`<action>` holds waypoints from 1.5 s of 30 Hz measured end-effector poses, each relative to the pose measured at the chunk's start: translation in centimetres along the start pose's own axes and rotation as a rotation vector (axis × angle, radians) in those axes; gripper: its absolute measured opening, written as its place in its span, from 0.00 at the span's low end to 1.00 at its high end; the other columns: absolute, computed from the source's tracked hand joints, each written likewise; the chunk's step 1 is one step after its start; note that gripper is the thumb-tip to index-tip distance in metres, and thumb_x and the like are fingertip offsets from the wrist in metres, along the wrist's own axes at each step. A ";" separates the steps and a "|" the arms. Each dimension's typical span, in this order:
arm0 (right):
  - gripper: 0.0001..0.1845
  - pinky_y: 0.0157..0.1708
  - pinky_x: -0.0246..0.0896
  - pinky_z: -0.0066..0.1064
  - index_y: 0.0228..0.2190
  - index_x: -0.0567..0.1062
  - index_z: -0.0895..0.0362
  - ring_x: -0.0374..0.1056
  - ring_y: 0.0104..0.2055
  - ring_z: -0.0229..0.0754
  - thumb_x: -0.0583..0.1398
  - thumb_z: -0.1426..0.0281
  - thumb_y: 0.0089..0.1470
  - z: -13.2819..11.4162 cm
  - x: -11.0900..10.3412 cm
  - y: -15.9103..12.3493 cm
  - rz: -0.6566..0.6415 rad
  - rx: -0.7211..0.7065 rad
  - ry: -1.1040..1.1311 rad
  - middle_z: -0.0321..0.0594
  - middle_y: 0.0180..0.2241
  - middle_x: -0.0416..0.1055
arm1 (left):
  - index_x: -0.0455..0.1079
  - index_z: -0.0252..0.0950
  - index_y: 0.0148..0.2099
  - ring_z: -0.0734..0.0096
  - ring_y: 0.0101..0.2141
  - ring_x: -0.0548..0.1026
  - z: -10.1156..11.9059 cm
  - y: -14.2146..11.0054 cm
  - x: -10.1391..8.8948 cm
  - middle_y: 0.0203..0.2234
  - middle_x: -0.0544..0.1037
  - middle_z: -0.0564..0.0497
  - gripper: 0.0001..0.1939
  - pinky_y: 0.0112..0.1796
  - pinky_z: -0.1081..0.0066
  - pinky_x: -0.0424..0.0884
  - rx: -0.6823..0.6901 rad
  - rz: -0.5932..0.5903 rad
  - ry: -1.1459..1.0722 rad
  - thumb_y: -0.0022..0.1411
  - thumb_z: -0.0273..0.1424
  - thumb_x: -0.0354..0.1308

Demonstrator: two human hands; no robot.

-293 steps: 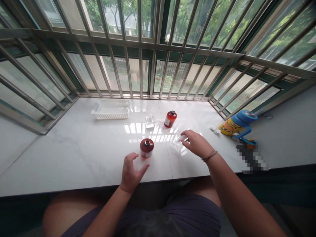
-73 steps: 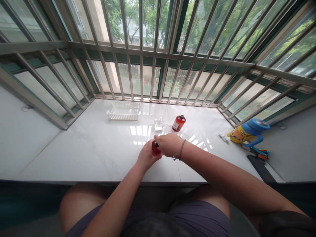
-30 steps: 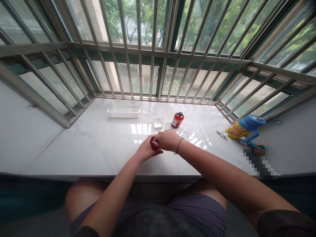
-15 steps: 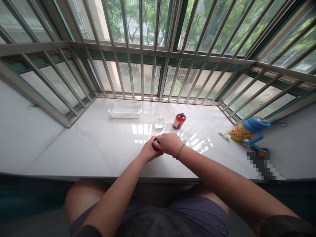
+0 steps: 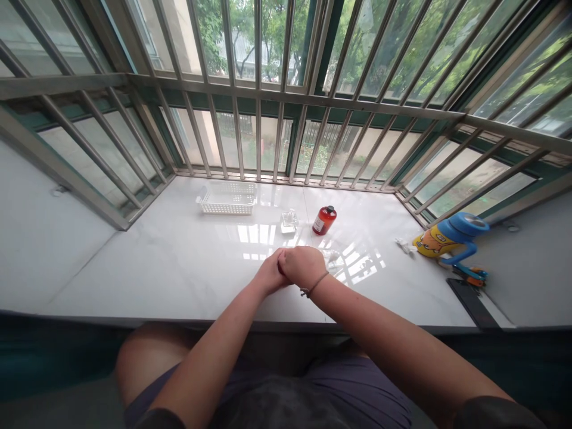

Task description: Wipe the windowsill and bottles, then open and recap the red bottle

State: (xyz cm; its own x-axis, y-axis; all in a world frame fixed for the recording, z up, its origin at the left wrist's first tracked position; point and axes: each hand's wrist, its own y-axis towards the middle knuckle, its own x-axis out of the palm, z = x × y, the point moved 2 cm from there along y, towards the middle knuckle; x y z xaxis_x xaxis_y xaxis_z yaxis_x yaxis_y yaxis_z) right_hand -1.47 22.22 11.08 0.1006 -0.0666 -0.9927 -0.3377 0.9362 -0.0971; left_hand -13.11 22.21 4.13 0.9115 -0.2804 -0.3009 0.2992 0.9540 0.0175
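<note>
No words, brands or numbers could be read. On the black-capped, round-shouldered, translucent red bottle (image 5: 325, 221), just off the view's centre toward three o'clock, a white label (image 5: 319, 224) carried dark print too small to make out. Farther out toward three o'clock, the blue-lidded yellow flask (image 5: 447, 237) bore a cartoon picture (image 5: 432, 243); any lettering there was indistinct.

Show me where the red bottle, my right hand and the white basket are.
Red bottle (image 5: 324, 221): head view, middle of its body.
Right hand (image 5: 305, 265): head view, back of the hand.
White basket (image 5: 226, 210): head view, front wall.
</note>
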 end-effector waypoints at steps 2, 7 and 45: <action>0.14 0.34 0.67 0.37 0.35 0.83 0.60 0.79 0.36 0.52 0.57 0.71 0.65 -0.2 0.1 0.1 -0.012 0.044 0.017 0.54 0.34 0.81 | 0.72 0.37 0.51 0.60 0.39 0.80 0.0 0.0 0.0 0.40 0.83 0.50 0.28 0.31 0.71 0.72 0.007 -0.006 0.006 0.45 0.24 0.71; 0.14 0.35 0.67 0.36 0.33 0.84 0.59 0.79 0.36 0.51 0.57 0.73 0.64 -0.6 -0.1 0.4 -0.024 0.114 0.070 0.52 0.34 0.82 | 0.72 0.38 0.54 0.57 0.42 0.80 -0.1 -0.3 0.6 0.46 0.82 0.46 0.30 0.40 0.65 0.75 0.064 0.080 0.069 0.47 0.24 0.71; 0.22 0.56 0.67 0.43 0.62 0.66 0.58 0.70 0.58 0.51 0.52 0.66 0.71 5.3 2.2 -6.4 0.346 -0.113 0.480 0.54 0.57 0.71 | 0.67 0.40 0.63 0.54 0.54 0.78 -1.5 -0.6 1.3 0.55 0.78 0.43 0.47 0.57 0.57 0.74 0.055 -0.024 -0.359 0.43 0.38 0.82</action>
State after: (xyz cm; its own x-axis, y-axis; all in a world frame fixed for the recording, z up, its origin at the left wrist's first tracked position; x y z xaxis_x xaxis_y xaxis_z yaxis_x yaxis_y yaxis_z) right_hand 5.91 17.91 9.95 -0.4573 0.0623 -0.8871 -0.3756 0.8907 0.2562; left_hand -12.57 21.44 2.33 0.9422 -0.3310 0.0516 0.3273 0.9424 0.0684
